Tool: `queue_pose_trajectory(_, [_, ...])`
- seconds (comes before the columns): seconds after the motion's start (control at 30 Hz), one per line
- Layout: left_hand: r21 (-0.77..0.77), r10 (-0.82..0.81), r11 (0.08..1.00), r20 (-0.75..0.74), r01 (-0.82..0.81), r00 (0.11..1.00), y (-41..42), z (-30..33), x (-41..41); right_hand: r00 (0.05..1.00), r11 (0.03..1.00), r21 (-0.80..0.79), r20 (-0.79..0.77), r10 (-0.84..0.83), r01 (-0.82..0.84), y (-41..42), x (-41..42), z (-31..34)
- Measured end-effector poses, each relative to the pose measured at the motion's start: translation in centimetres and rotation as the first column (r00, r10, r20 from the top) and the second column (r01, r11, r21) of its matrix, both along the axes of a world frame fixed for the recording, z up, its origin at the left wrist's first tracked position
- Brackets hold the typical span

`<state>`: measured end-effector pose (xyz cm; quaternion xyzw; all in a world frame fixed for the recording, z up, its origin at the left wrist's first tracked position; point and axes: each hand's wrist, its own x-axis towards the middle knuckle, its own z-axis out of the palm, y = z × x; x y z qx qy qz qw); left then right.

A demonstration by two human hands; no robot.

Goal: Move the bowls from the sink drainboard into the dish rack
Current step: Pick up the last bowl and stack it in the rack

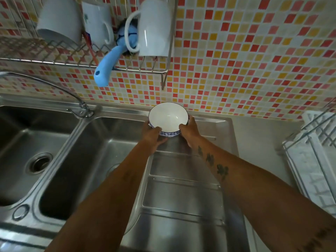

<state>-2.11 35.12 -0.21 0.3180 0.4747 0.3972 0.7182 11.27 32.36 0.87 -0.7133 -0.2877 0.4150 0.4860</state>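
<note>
A white bowl (168, 117) with a dark rim and blue-patterned outside stands upright at the far end of the steel drainboard (181, 188), close to the tiled wall. My left hand (152, 134) grips its left side, thumb over the rim. On the opposite side my right hand (190, 131) holds the bowl, thumb on the rim. The white wire dish rack (312, 160) sits at the right edge of the view on the counter, only partly visible.
Two sink basins (60, 160) lie to the left, with a curved faucet (54, 88) over them. A wall-mounted wire shelf (109, 64) above holds three white mugs (154, 28) and a blue-handled brush (107, 68). Mosaic tiles cover the wall.
</note>
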Motion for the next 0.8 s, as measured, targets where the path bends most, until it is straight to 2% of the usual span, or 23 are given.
queue_pose_trajectory(0.17, [0.045, 0.011, 0.999, 0.024, -0.012, 1.000, -0.6, 0.3, 0.0, 0.999, 0.999, 0.026, -0.031, -0.040, 0.041, -1.0, 0.0, 0.7])
queue_pose_trajectory(0.33, [0.072, 0.006, 0.997, 0.027, -0.008, 1.000, -3.0, 2.1, 1.0, 0.997, 0.995, 0.070, 0.004, -0.077, 0.077, -3.9, 0.9, 3.0])
queue_pose_trajectory(0.6, [0.199, -0.042, 0.980, 0.142, 0.013, 0.989, -11.1, 9.4, 3.7, 0.997, 0.946, 0.320, 0.037, -0.073, 0.058, -12.1, 3.1, 10.7])
queue_pose_trajectory(0.73, [0.206, -0.125, 0.977, 0.328, 0.059, 0.936, -15.8, 15.1, 5.2, 0.996, 0.899, 0.436, 0.058, -0.073, 0.040, -17.0, 4.6, 17.4])
queue_pose_trajectory(0.8, [0.152, -0.106, 0.987, 0.425, 0.045, 0.899, -18.7, 19.0, 6.2, 0.993, 0.874, 0.484, 0.078, -0.089, 0.040, -19.6, 5.5, 21.0])
